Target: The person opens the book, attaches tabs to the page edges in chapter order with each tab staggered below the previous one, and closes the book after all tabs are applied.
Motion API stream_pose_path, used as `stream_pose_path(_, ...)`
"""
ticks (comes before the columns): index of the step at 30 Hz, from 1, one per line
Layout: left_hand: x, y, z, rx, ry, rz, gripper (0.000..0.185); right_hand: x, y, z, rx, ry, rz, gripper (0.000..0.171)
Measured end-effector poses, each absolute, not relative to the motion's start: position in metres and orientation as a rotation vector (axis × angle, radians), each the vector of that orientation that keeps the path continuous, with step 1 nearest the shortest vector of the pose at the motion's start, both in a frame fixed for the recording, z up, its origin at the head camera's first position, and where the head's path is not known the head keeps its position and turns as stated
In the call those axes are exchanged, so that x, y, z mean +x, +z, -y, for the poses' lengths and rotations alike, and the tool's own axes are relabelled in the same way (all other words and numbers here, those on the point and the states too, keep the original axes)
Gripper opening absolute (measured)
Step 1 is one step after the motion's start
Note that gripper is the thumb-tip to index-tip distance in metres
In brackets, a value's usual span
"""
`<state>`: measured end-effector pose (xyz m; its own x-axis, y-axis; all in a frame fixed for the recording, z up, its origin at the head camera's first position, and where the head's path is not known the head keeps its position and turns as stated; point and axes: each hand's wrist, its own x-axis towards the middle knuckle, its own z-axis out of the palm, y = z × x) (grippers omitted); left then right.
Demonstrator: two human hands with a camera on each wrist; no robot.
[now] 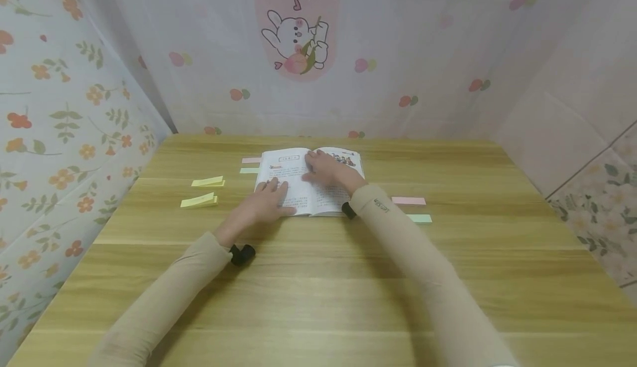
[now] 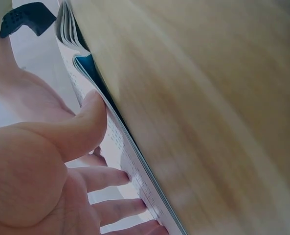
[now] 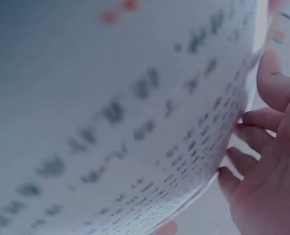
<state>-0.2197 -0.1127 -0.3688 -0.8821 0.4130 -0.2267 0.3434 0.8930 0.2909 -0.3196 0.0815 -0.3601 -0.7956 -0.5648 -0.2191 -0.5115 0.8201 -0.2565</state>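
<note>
Your open book (image 1: 309, 182) lies flat on the wooden worktop (image 1: 318, 278), toward its far middle, with printed pages facing up. Your left hand (image 1: 266, 204) rests palm down on the left page near the book's lower left corner, its grip released, fingers straight and spread across the paper; in the left wrist view the fingertips (image 2: 116, 176) sit on the page just inside its outer edge, with the thumb lying along the edge of the stacked pages. Your right hand (image 1: 325, 171) lies over the middle of the book, across the spine area and onto the right page. In the right wrist view a printed page curves up close to the camera and your fingers (image 3: 255, 134) curl against its edge, so that grip is grasping the page. Two yellow sticky note pads (image 1: 201, 191) lie on the worktop well to the left of the book, one behind the other. Pink and green strips (image 1: 250, 165) sit just beside the book's upper left edge, and another pink and green pair (image 1: 413, 209) lies to the right, near your right sleeve (image 1: 398, 234).
</note>
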Motion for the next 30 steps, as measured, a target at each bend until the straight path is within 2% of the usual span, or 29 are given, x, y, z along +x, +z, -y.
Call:
stream_pose_path(7,-0.22,-0.369,0.113,0.561,0.349,-2.775,0.078,-0.323,-0.364,-0.078,-0.805,-0.152,-2.712,0.076)
stream_pose_path(23,-0.222,-0.366,0.113,0.563,0.303,-2.783,0.078,-0.324,-0.37,-0.075,-0.776,-0.052,-2.758,0.076)
stream_pose_path(27,-0.222,-0.366,0.112,0.553,0.28,-2.789,0.079,-0.32,-0.37,-0.069,-0.783,-0.041,-2.824,0.068)
stream_pose_path(30,-0.223,-0.367,0.112,0.549,0.262,-2.792,0.079,-0.315,-0.37,-0.065,-0.782,-0.072,-2.892,0.049)
